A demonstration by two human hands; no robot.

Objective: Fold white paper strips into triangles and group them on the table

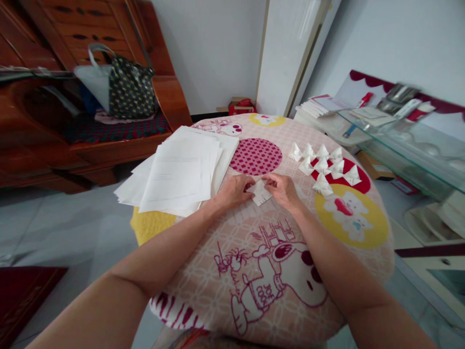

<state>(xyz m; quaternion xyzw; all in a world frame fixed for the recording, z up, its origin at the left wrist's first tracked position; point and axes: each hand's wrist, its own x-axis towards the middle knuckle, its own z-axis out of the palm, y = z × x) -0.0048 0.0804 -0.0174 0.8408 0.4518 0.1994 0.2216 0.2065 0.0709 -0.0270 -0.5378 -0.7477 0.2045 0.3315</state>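
A small folded piece of white paper (260, 192) lies on the round table's patterned cloth (276, 271). My left hand (236, 190) pinches its left edge with curled fingers. My right hand (282, 189) pinches its right edge the same way. Just beyond my right hand sit several finished white folded paper shapes (327, 167) in a cluster. A loose stack of white paper sheets (181, 169) lies to the left of my left hand and overhangs the table's edge.
A wooden bench (109, 140) with a patterned handbag (127, 87) stands at the left. A glass shelf unit (407, 131) with books and papers stands at the right. A red mat (22, 295) lies on the tiled floor.
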